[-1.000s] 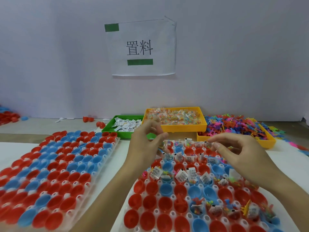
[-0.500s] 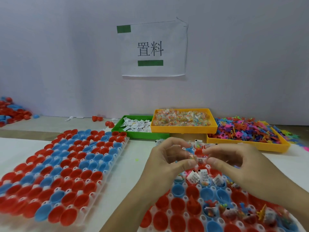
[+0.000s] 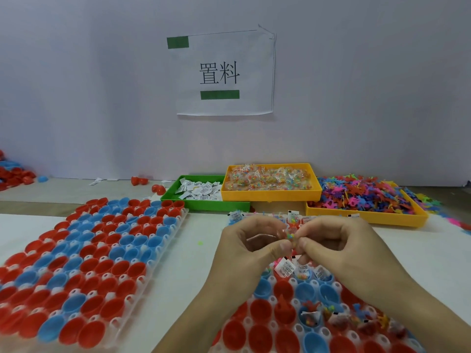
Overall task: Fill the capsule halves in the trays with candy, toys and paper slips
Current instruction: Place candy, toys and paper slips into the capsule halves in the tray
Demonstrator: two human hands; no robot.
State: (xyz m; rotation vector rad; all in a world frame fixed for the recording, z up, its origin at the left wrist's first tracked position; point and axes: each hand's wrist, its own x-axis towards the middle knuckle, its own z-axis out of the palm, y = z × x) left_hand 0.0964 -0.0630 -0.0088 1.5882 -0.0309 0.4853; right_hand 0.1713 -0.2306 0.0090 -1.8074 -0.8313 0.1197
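My left hand (image 3: 251, 248) and my right hand (image 3: 339, 247) meet fingertip to fingertip above the near tray (image 3: 254, 324). Both pinch a small clear candy packet (image 3: 290, 235) with coloured beads inside. Below them the near tray holds red and blue capsule halves; several carry paper slips (image 3: 286, 268), toys and candy, while the front-left ones are bare. A second tray (image 3: 178, 220) of bare red and blue halves lies to the left.
At the back stand a green bin of paper slips (image 3: 201, 191), a yellow bin of candy packets (image 3: 270, 179) and a yellow bin of coloured toys (image 3: 362, 197). Loose capsule halves (image 3: 15, 171) are piled at far left. A paper sign (image 3: 224, 72) hangs on the wall.
Both hands drew together and toward me over the near tray; the fingertips now meet on a candy packet. The view also shifted left.
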